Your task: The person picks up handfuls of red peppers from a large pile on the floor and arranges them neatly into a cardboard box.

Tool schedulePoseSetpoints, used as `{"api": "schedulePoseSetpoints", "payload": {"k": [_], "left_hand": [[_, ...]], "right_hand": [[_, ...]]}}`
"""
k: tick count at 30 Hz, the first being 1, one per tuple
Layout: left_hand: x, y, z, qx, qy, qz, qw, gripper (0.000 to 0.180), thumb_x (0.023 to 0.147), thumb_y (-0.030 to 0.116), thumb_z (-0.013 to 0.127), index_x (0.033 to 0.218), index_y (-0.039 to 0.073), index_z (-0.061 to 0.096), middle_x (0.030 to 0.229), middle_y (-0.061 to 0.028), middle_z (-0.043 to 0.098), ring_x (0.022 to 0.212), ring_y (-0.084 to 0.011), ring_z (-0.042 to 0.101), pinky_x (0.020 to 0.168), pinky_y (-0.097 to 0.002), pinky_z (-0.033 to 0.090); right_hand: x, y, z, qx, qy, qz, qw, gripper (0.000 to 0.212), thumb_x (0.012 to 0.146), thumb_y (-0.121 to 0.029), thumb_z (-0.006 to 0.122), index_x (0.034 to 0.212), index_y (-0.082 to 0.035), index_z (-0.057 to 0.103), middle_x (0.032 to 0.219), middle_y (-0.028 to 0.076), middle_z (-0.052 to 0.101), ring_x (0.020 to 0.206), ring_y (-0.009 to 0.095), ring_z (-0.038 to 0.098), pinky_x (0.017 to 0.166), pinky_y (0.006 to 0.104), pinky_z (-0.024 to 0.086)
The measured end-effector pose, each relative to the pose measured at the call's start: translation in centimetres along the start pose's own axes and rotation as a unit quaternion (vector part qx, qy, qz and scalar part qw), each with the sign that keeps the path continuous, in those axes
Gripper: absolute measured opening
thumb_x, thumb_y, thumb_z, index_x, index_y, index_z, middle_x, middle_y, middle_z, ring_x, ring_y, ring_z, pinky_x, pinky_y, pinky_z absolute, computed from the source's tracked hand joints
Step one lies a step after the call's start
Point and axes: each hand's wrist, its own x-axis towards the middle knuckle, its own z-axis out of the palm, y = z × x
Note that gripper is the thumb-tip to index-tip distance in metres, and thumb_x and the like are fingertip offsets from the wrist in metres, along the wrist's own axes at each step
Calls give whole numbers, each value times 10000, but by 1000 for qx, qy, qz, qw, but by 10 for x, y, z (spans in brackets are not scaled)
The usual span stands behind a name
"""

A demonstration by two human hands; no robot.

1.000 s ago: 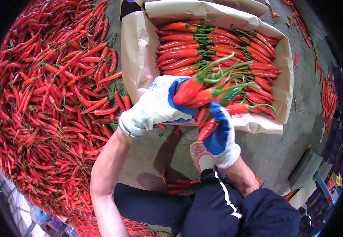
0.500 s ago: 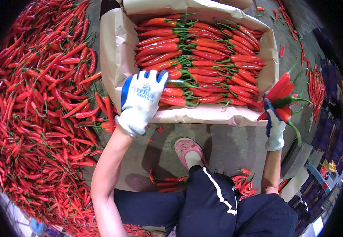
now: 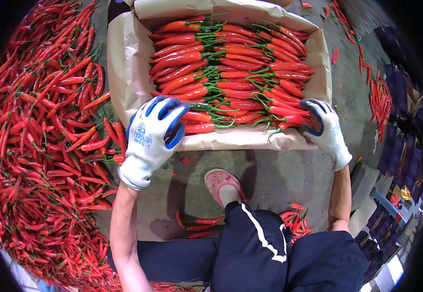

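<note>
A paper-lined box (image 3: pixel 124 63) holds rows of red chili peppers (image 3: pixel 240 92), their green stems meeting in bands. At its near left corner, my left hand (image 3: pixel 153 126), in a white and blue glove, has its fingers spread and thumb apart. The fingertips lie at the ends of the peppers beside a dark green pepper (image 3: pixel 200 106). My right hand (image 3: pixel 325 126), in a matching glove, curls at the near right corner round the tips of several red peppers laid with their stems pointing left. Its palm is partly hidden.
A large heap of loose red chili peppers (image 3: pixel 41 165) spreads along the left. Smaller piles lie at the far right (image 3: pixel 380 104) and by my knee (image 3: pixel 294 224). My foot in a pink shoe (image 3: pixel 218 182) rests on the floor before the box. Dark blue crates (image 3: pixel 401 151) stand at the right.
My right hand has moved left from outside the box into its near right corner, bringing its bunch of peppers down there. My left hand's fingers have spread apart. The whole view has shifted slightly.
</note>
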Motion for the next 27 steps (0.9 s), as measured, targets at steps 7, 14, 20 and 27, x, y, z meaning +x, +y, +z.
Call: {"api": "schedulePoseSetpoints", "payload": {"k": [7,14,20,27], "left_hand": [[1,-2,21,39,29,12,999,270,682,155,746,944,187,690,963,-21,641,923,-259,604,817,-399,473],[1,-12,17,0,39,11,999,244,717,122,722,959,142,698,962,-52,666,902,-273,628,824,-395,484],[-18,-8,-30,-76,148,-95,982,263,749,84,728,1009,83,694,955,-101,676,875,-299,642,774,-393,508],[-15,21,2,72,-39,-86,993,577,820,292,685,1344,123,513,901,-106,605,748,-290,604,670,-404,487]], "right_hand": [[-27,-2,-1,63,105,80,989,284,701,-76,744,977,-63,682,961,133,664,905,315,633,828,376,492],[-19,-8,20,53,0,26,998,222,712,-129,726,929,-102,686,900,108,650,856,327,617,785,406,494],[-10,-19,15,137,95,132,977,294,717,-63,719,1009,-54,678,948,126,659,870,306,653,798,349,505],[15,1,-1,-65,76,143,985,315,776,-132,673,1090,-108,650,1072,107,649,961,318,632,854,384,499]]}}
